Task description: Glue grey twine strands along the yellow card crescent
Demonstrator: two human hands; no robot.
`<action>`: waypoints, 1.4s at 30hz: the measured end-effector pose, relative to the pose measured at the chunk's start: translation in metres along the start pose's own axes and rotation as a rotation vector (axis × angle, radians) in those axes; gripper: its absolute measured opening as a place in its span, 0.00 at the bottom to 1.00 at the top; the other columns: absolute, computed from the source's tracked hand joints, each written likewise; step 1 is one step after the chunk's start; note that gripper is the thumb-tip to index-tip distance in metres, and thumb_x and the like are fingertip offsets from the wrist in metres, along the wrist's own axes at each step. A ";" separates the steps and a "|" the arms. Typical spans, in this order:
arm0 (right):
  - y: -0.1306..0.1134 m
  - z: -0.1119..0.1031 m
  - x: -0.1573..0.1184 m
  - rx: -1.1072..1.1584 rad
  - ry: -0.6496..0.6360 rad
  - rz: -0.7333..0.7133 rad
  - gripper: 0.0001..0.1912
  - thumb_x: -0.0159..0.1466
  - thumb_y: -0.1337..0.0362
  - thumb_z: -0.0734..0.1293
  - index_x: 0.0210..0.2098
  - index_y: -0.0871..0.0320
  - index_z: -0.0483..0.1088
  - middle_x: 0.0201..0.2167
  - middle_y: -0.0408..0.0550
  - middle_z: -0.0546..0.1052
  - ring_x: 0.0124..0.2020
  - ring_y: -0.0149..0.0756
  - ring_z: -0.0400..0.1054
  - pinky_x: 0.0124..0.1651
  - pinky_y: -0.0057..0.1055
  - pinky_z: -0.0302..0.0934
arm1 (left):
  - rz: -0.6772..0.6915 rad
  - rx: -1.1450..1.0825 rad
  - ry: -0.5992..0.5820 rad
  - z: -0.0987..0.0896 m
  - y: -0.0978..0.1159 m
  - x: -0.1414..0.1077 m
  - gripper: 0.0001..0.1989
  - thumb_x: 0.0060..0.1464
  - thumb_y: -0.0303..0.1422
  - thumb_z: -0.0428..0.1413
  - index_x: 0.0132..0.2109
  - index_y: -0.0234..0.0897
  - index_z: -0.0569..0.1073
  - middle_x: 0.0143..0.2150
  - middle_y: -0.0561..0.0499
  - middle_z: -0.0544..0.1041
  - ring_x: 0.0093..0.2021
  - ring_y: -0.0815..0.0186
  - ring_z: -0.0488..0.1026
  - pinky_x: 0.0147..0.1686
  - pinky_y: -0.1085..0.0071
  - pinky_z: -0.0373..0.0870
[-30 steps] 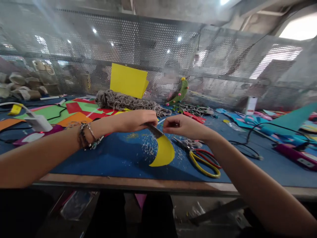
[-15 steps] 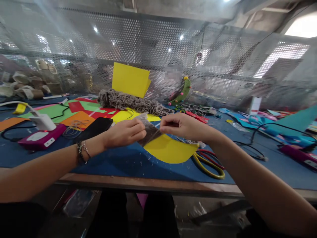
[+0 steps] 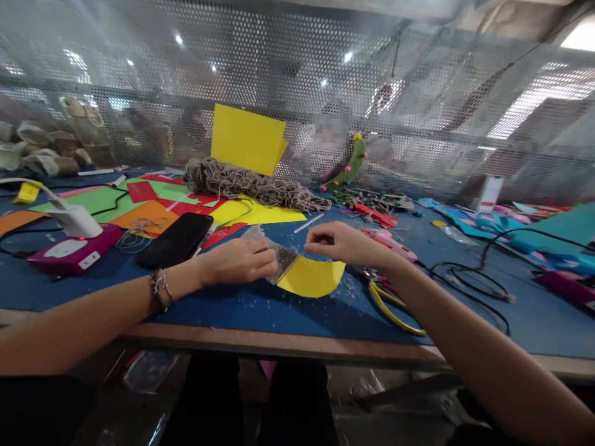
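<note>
My left hand (image 3: 239, 261) is closed on a small clear plastic bag (image 3: 284, 260) with something dark inside. The bag's right edge lies over a yellow paper piece (image 3: 313, 280) with a curved lower edge. To the right, my right hand (image 3: 332, 240) is closed, thumb and fingers pressed together just above the yellow piece and a little apart from the bag. Whatever it pinches, if anything, is too small to make out. Yellow-handled scissors (image 3: 393, 310) lie beside my right forearm.
A black phone (image 3: 179, 240) and a purple power strip (image 3: 77, 249) lie left. Behind are coloured papers, a grey yarn bundle (image 3: 251, 184) and a folded yellow card (image 3: 246, 137). Cables (image 3: 465, 282) and blue material (image 3: 483, 226) are at the right. People show behind the mesh.
The bag has shifted slightly left and down with my left hand. My right hand has moved a little away from it. The yellow piece now reaches less far right, and the scissors show beside it.
</note>
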State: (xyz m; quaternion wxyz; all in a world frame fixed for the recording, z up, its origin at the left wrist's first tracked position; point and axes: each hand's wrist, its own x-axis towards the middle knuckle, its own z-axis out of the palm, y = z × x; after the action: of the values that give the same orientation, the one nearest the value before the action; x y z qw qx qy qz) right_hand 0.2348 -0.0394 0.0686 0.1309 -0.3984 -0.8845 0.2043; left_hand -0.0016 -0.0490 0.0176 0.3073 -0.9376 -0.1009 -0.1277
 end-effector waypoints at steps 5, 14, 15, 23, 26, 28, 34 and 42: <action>0.016 0.014 0.006 0.012 -0.009 -0.029 0.15 0.56 0.54 0.61 0.26 0.61 0.67 0.19 0.40 0.63 0.21 0.24 0.51 0.26 0.25 0.47 | 0.063 -0.183 -0.084 0.002 0.001 -0.004 0.10 0.57 0.23 0.43 0.41 0.35 0.67 0.40 0.46 0.73 0.40 0.63 0.68 0.37 0.70 0.65; -0.005 0.016 0.011 0.039 -0.065 -0.109 0.13 0.58 0.57 0.61 0.27 0.61 0.68 0.24 0.44 0.68 0.24 0.26 0.56 0.28 0.26 0.48 | -0.407 -0.936 -0.191 -0.007 0.004 0.010 0.13 0.49 0.42 0.53 0.32 0.34 0.68 0.37 0.47 0.71 0.40 0.59 0.66 0.43 0.62 0.60; -0.009 0.016 0.012 0.035 -0.073 -0.130 0.12 0.58 0.58 0.61 0.27 0.61 0.68 0.25 0.44 0.68 0.25 0.27 0.57 0.29 0.25 0.49 | -0.464 -0.973 -0.187 -0.004 0.006 0.015 0.13 0.50 0.42 0.52 0.32 0.34 0.68 0.34 0.48 0.70 0.36 0.61 0.67 0.39 0.64 0.62; -0.009 0.009 0.024 -0.049 -0.086 -0.152 0.13 0.58 0.57 0.61 0.25 0.60 0.67 0.20 0.42 0.66 0.23 0.25 0.54 0.27 0.25 0.46 | -0.606 -1.306 -0.105 0.015 0.014 0.030 0.15 0.58 0.35 0.43 0.33 0.33 0.70 0.28 0.50 0.72 0.28 0.70 0.69 0.29 0.76 0.65; 0.008 -0.003 0.027 -0.038 -0.102 -0.090 0.14 0.59 0.57 0.59 0.27 0.61 0.67 0.21 0.42 0.66 0.22 0.25 0.55 0.26 0.25 0.47 | -0.641 -1.387 -0.083 0.015 0.013 0.027 0.17 0.58 0.36 0.41 0.33 0.32 0.70 0.25 0.51 0.70 0.25 0.72 0.66 0.26 0.77 0.64; 0.019 -0.010 0.027 -0.061 -0.084 -0.047 0.14 0.59 0.56 0.59 0.27 0.61 0.67 0.22 0.43 0.67 0.23 0.26 0.56 0.27 0.25 0.48 | -0.661 -1.421 -0.073 0.014 0.012 0.026 0.17 0.57 0.36 0.41 0.32 0.31 0.70 0.24 0.51 0.69 0.24 0.72 0.65 0.26 0.77 0.64; 0.048 -0.022 0.025 -0.161 0.047 0.057 0.16 0.59 0.54 0.57 0.28 0.60 0.66 0.22 0.44 0.67 0.23 0.27 0.57 0.28 0.26 0.50 | -0.724 -1.498 -0.076 0.015 0.012 0.028 0.16 0.56 0.35 0.42 0.29 0.31 0.70 0.24 0.51 0.69 0.24 0.72 0.64 0.25 0.77 0.63; 0.085 -0.056 -0.024 -0.516 0.210 0.439 0.20 0.59 0.51 0.52 0.28 0.59 0.64 0.22 0.46 0.69 0.24 0.31 0.61 0.28 0.29 0.48 | -0.855 -1.630 -0.112 0.017 0.009 0.026 0.15 0.56 0.37 0.44 0.30 0.31 0.70 0.21 0.55 0.64 0.21 0.74 0.60 0.21 0.79 0.57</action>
State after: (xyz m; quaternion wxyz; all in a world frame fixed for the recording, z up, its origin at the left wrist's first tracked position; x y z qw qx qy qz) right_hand 0.3278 0.0081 0.0766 0.0691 -0.6179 -0.7819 -0.0446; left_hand 0.0289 -0.0433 0.0074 -0.5268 -0.7518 -0.3324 -0.2162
